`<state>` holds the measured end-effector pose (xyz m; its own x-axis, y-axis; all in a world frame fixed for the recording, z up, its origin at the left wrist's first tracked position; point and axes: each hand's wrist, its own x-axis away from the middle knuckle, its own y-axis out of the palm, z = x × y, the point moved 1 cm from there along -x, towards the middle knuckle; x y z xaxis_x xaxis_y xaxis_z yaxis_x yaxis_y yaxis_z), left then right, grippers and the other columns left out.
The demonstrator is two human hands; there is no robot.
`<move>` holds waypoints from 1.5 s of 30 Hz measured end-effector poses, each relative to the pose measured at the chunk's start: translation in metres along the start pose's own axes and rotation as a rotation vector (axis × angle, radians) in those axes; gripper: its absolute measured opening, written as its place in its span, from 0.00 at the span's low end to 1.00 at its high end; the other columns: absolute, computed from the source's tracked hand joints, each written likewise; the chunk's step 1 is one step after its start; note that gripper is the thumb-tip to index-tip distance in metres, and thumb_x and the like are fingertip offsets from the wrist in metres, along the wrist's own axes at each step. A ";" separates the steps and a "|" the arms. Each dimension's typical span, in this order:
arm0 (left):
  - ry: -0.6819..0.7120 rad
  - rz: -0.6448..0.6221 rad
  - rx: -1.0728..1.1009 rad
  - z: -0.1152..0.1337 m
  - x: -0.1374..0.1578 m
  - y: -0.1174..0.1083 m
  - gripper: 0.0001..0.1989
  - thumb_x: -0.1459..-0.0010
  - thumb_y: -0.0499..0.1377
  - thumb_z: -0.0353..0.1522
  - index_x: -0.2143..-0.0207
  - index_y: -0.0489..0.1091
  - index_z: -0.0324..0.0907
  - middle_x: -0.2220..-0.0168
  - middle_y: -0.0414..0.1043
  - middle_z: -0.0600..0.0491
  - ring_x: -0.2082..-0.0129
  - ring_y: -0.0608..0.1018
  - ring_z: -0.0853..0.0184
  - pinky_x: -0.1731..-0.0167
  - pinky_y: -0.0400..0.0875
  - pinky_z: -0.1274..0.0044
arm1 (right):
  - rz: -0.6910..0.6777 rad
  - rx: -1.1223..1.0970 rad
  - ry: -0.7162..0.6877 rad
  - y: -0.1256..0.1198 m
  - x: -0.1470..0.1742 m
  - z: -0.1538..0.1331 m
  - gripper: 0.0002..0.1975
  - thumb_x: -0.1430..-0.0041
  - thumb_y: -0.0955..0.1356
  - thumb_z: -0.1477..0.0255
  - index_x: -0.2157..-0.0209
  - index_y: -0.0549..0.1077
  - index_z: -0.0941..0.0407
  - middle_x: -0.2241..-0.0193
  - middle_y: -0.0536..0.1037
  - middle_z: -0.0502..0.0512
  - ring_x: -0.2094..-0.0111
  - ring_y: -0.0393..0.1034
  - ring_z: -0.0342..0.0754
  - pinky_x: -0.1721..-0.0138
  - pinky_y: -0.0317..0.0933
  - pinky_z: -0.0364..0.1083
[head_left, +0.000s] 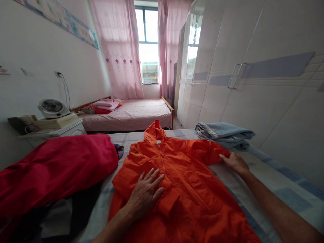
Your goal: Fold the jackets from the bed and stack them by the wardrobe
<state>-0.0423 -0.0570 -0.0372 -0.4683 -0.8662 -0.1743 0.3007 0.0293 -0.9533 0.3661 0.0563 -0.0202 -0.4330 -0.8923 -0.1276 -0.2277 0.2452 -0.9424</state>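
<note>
An orange hooded jacket lies spread front side up on the bed, its hood pointing away from me and its zip running down the middle. The sleeve on the left is folded inward across the front. My left hand rests flat on that folded sleeve, fingers spread. Out to the right, my right hand pinches the other sleeve near its end, thumb and fingers closed on the orange cloth. The lower part of the jacket runs out of view at the bottom.
A red garment is heaped on the left over dark cloth. Folded blue jeans lie at the far right of the bed. Beyond stand a second bed with a pink sheet, a small fan on a cabinet, and a white wardrobe.
</note>
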 end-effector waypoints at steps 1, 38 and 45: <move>-0.005 0.001 -0.003 -0.001 0.000 0.001 0.22 0.36 0.46 0.41 0.41 0.57 0.52 0.37 0.53 0.52 0.37 0.54 0.59 0.41 0.50 0.58 | -0.004 -0.023 -0.004 0.001 -0.001 0.000 0.21 0.50 0.66 0.59 0.67 0.75 0.65 0.68 0.77 0.73 0.62 0.72 0.63 0.64 0.64 0.52; -0.352 0.564 0.317 -0.013 0.006 -0.011 0.16 0.45 0.55 0.42 0.61 0.64 0.41 0.60 0.69 0.48 0.58 0.72 0.60 0.56 0.67 0.68 | -0.188 -0.546 -0.872 0.034 0.146 -0.091 0.10 0.45 0.59 0.79 0.68 0.70 0.54 0.64 0.73 0.55 0.61 0.66 0.48 0.57 0.61 0.49; -0.458 0.271 0.205 -0.005 0.011 -0.028 0.24 0.45 0.54 0.39 0.47 0.60 0.39 0.62 0.71 0.49 0.61 0.75 0.61 0.60 0.68 0.70 | -0.171 -0.523 -0.884 0.029 0.149 -0.093 0.10 0.44 0.59 0.80 0.69 0.69 0.54 0.63 0.73 0.53 0.60 0.66 0.46 0.57 0.60 0.47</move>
<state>-0.0602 -0.0650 -0.0134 0.0423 -0.9704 -0.2377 0.5363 0.2228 -0.8141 0.2135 -0.0343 -0.0379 0.3863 -0.8381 -0.3851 -0.6667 0.0348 -0.7445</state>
